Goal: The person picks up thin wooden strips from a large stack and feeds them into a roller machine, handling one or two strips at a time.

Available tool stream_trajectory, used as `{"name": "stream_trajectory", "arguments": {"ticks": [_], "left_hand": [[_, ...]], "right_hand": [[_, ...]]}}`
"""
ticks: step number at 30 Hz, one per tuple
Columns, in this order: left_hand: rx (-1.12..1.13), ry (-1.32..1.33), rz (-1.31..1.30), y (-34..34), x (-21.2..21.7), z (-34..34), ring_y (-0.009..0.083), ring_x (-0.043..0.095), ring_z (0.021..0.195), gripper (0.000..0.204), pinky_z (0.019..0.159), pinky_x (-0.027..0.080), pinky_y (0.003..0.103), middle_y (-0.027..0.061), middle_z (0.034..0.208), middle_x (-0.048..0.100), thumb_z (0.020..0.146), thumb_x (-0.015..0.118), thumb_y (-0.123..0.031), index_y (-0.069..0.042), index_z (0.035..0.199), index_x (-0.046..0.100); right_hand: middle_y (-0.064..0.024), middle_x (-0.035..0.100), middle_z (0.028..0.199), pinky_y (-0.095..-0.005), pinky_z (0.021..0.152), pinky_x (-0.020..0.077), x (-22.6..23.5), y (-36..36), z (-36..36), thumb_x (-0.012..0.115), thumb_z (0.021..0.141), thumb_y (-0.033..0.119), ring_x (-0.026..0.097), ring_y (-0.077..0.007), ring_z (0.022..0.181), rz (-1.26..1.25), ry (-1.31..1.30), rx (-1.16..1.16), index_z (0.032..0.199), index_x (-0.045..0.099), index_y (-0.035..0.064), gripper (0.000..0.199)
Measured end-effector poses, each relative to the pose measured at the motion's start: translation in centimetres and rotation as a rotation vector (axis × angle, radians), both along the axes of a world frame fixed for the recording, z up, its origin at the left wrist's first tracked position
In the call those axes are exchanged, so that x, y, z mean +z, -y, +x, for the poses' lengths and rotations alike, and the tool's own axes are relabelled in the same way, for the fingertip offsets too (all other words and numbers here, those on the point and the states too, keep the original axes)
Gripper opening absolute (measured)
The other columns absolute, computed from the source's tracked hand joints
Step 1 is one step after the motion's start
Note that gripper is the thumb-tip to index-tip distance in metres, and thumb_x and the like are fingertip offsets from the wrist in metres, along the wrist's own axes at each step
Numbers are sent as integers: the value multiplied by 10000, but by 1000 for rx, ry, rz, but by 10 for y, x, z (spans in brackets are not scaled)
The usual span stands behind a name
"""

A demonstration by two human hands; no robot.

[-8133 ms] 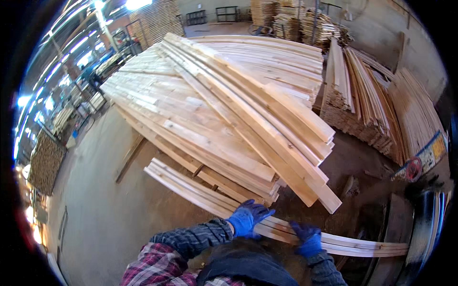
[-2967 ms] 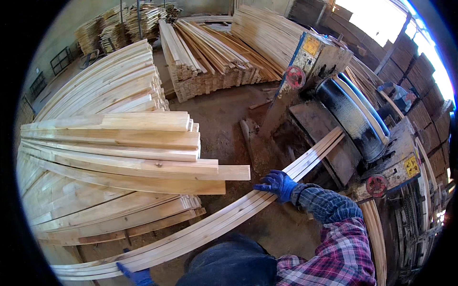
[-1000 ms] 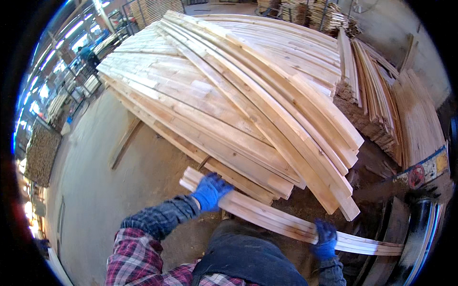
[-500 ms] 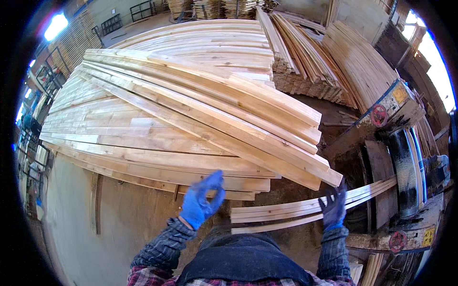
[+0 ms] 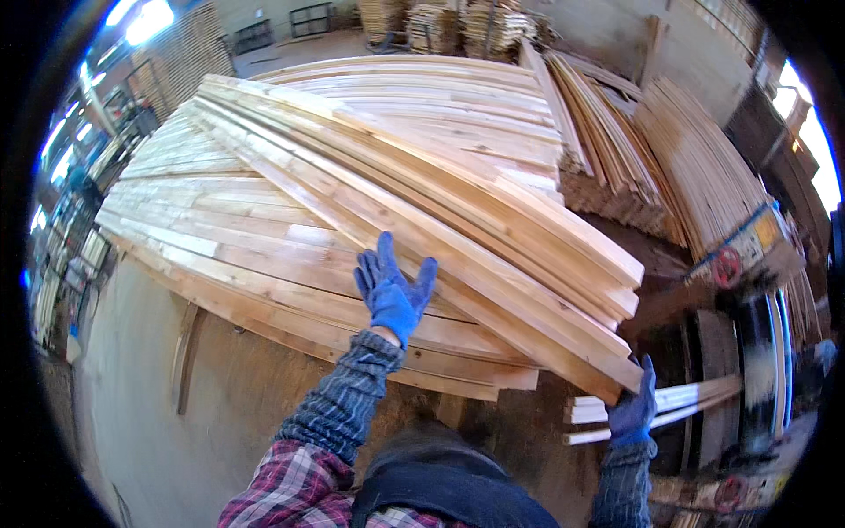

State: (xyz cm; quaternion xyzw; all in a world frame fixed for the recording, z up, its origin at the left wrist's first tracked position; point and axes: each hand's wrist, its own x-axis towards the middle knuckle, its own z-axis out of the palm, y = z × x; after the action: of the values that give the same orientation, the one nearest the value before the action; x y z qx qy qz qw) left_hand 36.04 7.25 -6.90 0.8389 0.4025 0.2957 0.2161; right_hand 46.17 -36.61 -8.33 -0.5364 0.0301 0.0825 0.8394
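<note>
My left hand point(image 5: 392, 292), in a blue glove, is open with fingers spread, at the near edge of long wooden boards point(image 5: 422, 224) lying slantwise across the stack. At the right, my gloved right hand point(image 5: 634, 412) is closed round the near end of the front slanted board point(image 5: 528, 327); its palm side is hidden. Beneath the slanted boards lies a wide stack of planks point(image 5: 264, 224). Just beyond my right hand, a few narrow strips point(image 5: 691, 398) run into a machine with a dark roller point(image 5: 759, 370).
The machine frame carries red handwheels point(image 5: 727, 267) at the right. Behind the stack lie more strips in a pile point(image 5: 607, 141), and panels of strips point(image 5: 700, 163) lean at the far right. A wooden support point(image 5: 187, 356) stands under the stack's left part.
My left hand has reached forward to the slanted boards and spread its fingers. My right hand has taken hold of a board's end. The narrow strips have slid right, farther into the machine.
</note>
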Motion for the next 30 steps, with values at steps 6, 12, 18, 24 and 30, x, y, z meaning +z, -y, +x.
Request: {"name": "stream_trajectory", "arguments": {"ticks": [6,12,18,24,30], "left_hand": [[71,942,-260,-11,9,19,289,449,1277,906,1035,423,455,153,1401,447,815,834,-298,-107,1528,308],[-311,1421,-1318,-55,1,16,147,574,1109,583,925,499,323,48,1198,615,862,761,-298,-81,1356,541],[-352,1380,-1169,-58,-16,3,256,544,1229,540,1025,509,479,98,1330,556,884,676,-154,-50,1382,496],[-331,1520,-1234,-37,7,-14,328,476,1330,721,1052,490,547,138,1464,459,851,678,-172,-101,1488,348],[-435,1577,-1346,-35,-4,-14,353,416,1392,782,1099,425,586,181,1553,353,939,639,-312,-198,1573,196]], "right_hand": [[-145,525,1404,-481,1041,484,48,-6,-11,525,1008,450,527,-321,1276,-125,26,57,1474,450,112,581],[-141,600,1314,-415,1063,446,79,-11,0,536,1008,425,582,-277,1207,-330,97,225,1389,513,-4,575],[-165,547,1414,-434,1126,377,114,-49,-18,564,987,380,472,-312,1345,-467,91,152,1422,485,-38,609],[-139,670,1102,-363,720,528,88,-6,0,616,971,429,641,-255,909,-518,-136,207,1309,588,28,526],[-95,689,856,-298,466,500,169,-44,-8,617,960,477,648,-209,620,-634,-273,389,1092,657,57,442]]}}
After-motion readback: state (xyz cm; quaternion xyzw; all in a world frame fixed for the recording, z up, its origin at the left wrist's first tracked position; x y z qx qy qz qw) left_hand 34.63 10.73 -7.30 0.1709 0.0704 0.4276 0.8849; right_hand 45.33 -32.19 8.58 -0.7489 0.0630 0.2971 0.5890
